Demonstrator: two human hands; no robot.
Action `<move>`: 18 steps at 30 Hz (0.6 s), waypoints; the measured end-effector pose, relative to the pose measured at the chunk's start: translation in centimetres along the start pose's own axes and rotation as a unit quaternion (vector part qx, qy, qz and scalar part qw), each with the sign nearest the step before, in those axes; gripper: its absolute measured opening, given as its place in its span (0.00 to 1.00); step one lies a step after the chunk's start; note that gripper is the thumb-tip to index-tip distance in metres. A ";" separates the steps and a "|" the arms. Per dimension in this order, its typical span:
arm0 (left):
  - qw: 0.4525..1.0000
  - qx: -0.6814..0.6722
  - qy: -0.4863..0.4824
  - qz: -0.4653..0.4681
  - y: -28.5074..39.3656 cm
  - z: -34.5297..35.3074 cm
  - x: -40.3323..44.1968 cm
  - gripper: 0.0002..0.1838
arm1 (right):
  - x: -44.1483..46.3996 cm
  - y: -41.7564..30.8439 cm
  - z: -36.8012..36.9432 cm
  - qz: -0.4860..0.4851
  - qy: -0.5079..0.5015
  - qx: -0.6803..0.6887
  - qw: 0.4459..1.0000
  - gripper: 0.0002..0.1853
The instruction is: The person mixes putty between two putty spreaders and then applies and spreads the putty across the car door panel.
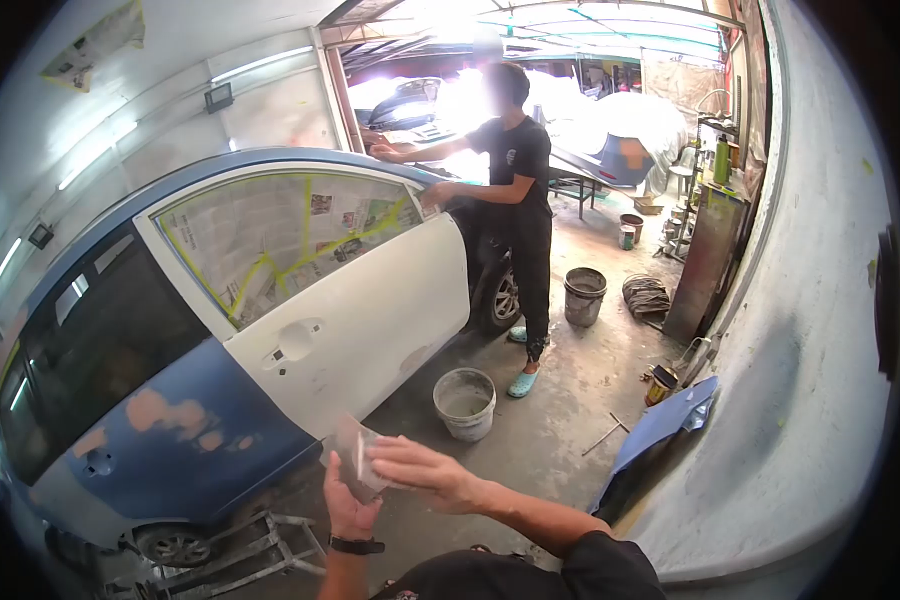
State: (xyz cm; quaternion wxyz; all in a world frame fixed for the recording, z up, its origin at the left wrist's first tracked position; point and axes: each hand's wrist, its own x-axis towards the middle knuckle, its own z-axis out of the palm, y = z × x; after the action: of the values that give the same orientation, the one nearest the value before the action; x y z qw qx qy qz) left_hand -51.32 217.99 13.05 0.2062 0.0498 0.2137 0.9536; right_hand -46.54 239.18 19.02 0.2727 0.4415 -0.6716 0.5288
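In front of my chest, a pale grey-brown folded sheet (355, 450), which looks like sandpaper, is between my two hands. My left hand (350, 508), with a dark band on its wrist, holds it from below, thumb raised and fingers partly hidden behind it. From the right, my right hand (428, 474) is closed on the sheet's edge, its fingers lying across the fold. Beyond the hands stands a car with a white front door (355, 300) and a blue rear door (185, 430) marked with pinkish filler patches. Masking paper (290, 235) covers the front window.
A person in dark clothes (520, 190) stands by the car's front, hands near the windscreen pillar. Two buckets (464, 428) (584, 308) stand on the floor. A metal stand (270, 560) sits at lower left. A blue panel (660, 430) leans by the right wall.
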 end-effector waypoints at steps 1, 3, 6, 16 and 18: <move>0.996 -0.039 -0.070 -0.031 -0.2 -1.0 -0.1 0.31 | -0.4 0.3 0.3 -0.002 -0.039 -0.046 0.998 0.38; 0.997 0.064 0.005 0.030 -0.9 0.4 -0.6 0.30 | -0.6 0.1 0.6 -0.007 -0.119 -0.136 0.984 0.38; 0.979 0.152 0.109 0.080 -0.9 1.0 -2.0 0.27 | -2.2 3.8 0.1 0.055 -0.155 -0.200 0.966 0.41; 0.782 0.459 0.273 0.319 3.3 2.0 -3.2 0.24 | 1.6 3.5 2.6 0.058 -0.147 -0.375 0.913 0.31; 0.773 0.463 0.296 0.318 3.5 0.5 -3.1 0.26 | 0.7 3.1 5.0 0.039 -0.277 -0.368 0.886 0.37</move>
State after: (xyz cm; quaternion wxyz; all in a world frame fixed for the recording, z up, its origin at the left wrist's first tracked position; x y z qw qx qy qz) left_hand -49.65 214.04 15.01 -0.2304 -0.0800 0.6518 0.7181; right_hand -49.10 234.33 16.70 0.1974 0.4114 -0.8830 0.1095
